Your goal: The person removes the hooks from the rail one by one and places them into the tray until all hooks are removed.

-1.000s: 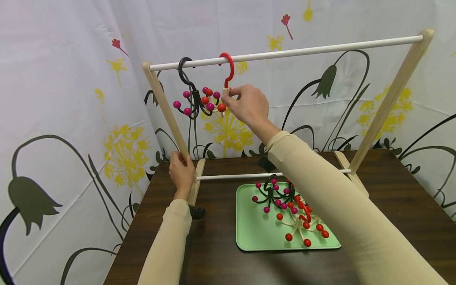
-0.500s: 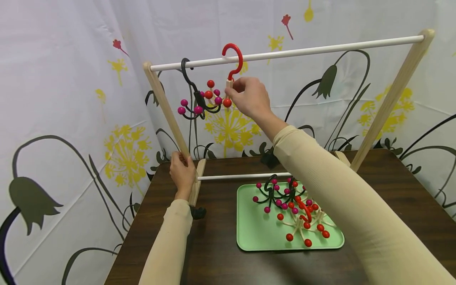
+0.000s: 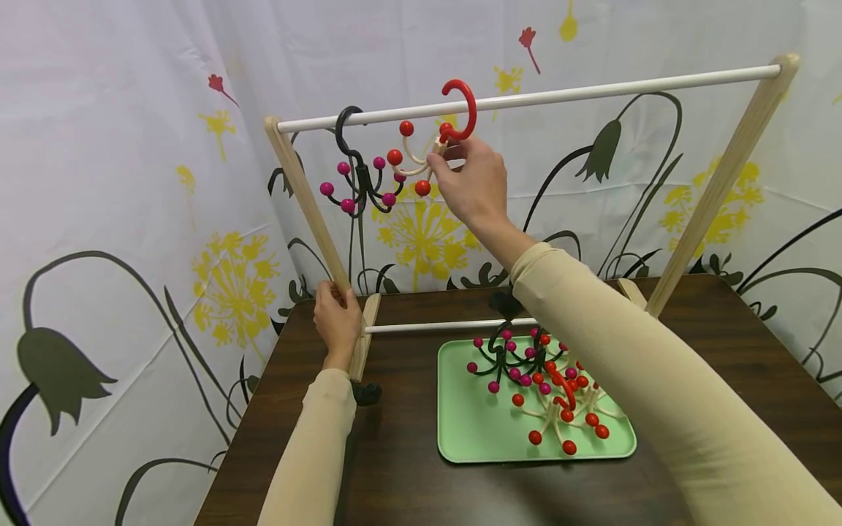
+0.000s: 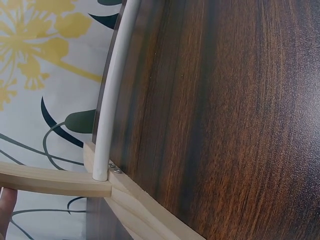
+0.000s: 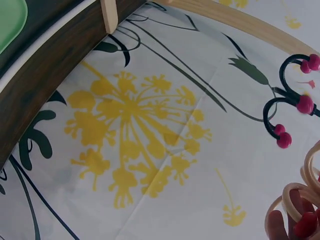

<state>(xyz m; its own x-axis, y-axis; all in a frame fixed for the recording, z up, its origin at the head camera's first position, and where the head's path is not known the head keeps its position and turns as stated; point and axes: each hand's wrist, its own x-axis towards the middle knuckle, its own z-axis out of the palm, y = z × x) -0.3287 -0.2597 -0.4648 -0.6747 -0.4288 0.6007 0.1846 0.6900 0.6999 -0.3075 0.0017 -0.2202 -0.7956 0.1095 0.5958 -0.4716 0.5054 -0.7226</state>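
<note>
My right hand (image 3: 479, 184) pinches the short cream stem of a small multi-arm hanger (image 3: 467, 109) with a red hook and red ball tips. Its hook overlaps the white top rod (image 3: 592, 90), its curve rising above the rod. To the left, a black hanger (image 3: 363, 181) with magenta balls hangs from that rod. In the right wrist view, cream arms (image 5: 292, 189) curl around fingertips at the lower right. My left hand (image 3: 338, 321) grips the rack's left wooden upright (image 3: 304, 196) low down, near its foot. One fingertip (image 4: 6, 205) shows against the wood in the left wrist view.
A green tray (image 3: 463, 431) stands on the dark wooden table (image 3: 395, 475), bearing several more black-and-magenta and cream-and-red hangers. A lower white rod (image 3: 427, 326) crosses behind it. The right wooden upright (image 3: 720, 190) and a patterned curtain (image 3: 131, 183) bound the space.
My right hand has lifted the red hook up off the rod and carried the hanger rightward, apart from the black one, which swung slightly. My left hand has stayed put.
</note>
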